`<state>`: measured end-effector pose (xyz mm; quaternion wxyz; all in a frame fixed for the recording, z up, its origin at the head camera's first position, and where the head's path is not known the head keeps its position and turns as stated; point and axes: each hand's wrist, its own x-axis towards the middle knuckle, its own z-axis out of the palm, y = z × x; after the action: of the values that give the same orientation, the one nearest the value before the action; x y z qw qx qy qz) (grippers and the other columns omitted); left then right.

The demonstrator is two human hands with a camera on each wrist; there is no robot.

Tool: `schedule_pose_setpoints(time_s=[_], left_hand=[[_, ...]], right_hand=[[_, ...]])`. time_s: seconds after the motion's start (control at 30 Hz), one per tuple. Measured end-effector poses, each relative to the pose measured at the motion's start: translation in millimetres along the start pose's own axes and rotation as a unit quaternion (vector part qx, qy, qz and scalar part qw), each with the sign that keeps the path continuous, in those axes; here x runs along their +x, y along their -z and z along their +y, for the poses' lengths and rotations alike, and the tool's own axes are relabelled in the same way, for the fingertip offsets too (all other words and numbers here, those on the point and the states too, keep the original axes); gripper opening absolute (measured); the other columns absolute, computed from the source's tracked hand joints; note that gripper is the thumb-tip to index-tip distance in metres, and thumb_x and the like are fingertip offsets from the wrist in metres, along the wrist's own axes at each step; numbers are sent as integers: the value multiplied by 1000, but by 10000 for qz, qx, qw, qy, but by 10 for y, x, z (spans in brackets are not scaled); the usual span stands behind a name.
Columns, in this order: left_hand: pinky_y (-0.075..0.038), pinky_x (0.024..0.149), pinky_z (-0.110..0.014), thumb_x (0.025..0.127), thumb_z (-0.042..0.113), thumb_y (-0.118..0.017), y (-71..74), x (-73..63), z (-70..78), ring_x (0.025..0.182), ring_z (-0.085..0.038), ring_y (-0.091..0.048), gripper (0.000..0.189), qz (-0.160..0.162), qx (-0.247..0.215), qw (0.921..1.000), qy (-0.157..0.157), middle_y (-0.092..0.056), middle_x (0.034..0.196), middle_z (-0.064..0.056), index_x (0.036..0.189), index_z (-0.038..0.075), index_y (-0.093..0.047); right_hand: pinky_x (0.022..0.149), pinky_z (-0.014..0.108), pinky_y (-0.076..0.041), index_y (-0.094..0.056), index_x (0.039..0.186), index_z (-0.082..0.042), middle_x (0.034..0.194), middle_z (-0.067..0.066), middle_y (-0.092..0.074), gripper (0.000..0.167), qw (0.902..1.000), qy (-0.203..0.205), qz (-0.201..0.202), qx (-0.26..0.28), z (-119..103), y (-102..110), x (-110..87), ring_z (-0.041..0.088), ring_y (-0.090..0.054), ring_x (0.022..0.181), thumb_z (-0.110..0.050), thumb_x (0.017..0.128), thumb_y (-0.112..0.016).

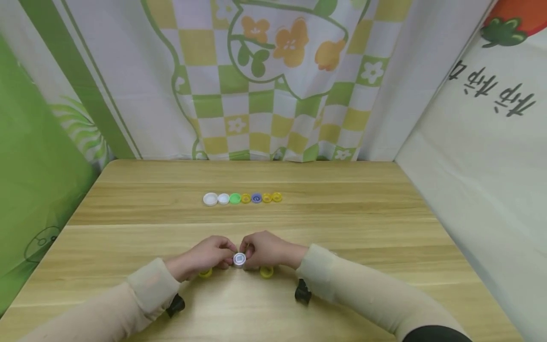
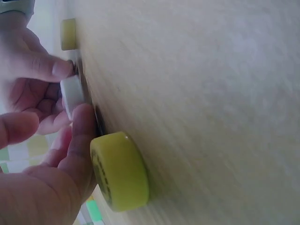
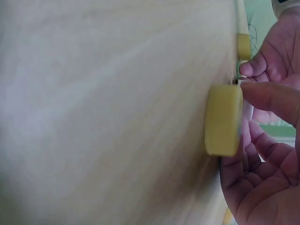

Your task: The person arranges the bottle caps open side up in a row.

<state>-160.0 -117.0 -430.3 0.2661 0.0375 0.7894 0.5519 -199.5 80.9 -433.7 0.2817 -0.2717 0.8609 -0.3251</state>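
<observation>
White cap (image 1: 239,259) is sitting between a person's left hand (image 1: 209,254) and right hand (image 1: 268,249), below the centre of the head view; both hands are curling nearly closed, fingertips gripping its opposite edges. Two yellow caps are flanking the pair, one (image 1: 205,273) by the left hand, one (image 1: 267,272) by the right. Farther up the frame, seven caps are forming a side-by-side row: two white (image 1: 210,199), one green (image 1: 235,198), one purple (image 1: 256,198) and three yellow (image 1: 277,197). Wooden table (image 1: 363,213) is spreading beneath; patterned curtain (image 1: 239,102) is hanging across the top.
</observation>
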Motion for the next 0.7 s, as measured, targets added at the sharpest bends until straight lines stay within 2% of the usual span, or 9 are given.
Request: schedule_pose_setpoints(time_s=[0.2,0.37,0.43,0.53,0.7], left_hand=[[-59,74,-34,96,-1,-55,1,69,27,84,-21,-62,23,399,-237,9988,-168,-65,98,-14,115,-13,-61],[-58,81,-39,97,2,-62,43,96,100,92,-25,-64,24,654,19,9972,-376,-67,107,-14,117,-10,-62],[-58,87,-40,96,3,-65,62,121,114,97,-25,-64,27,709,197,9958,-550,-67,110,-14,120,-10,-61],[-56,93,-42,94,1,-67,82,172,126,103,-27,-64,31,800,531,9911,-920,-67,113,-15,122,-9,-61],[-56,95,-44,96,4,-67,113,244,146,104,-28,-65,25,1018,1054,9794,-1393,-68,111,-14,118,-6,-63]], right_hand=[[70,22,-51,-71,101,-11,86,-7,-67,15,9993,192,255,202,65,104,42,7,-60,77,-15,90,-81],[75,26,-56,-71,110,-6,95,-3,-69,21,9969,83,306,726,81,210,78,12,-65,84,-12,91,-79],[80,26,-56,-70,113,-4,98,-1,-70,24,9948,51,373,942,91,251,87,13,-65,88,-13,92,-78],[84,29,-56,-69,117,1,101,3,-70,26,9874,-29,401,1532,113,309,99,16,-65,92,-12,94,-75],[85,35,-59,-65,122,6,107,11,-69,28,9665,-269,218,2542,127,383,118,22,-66,97,-12,100,-66]])
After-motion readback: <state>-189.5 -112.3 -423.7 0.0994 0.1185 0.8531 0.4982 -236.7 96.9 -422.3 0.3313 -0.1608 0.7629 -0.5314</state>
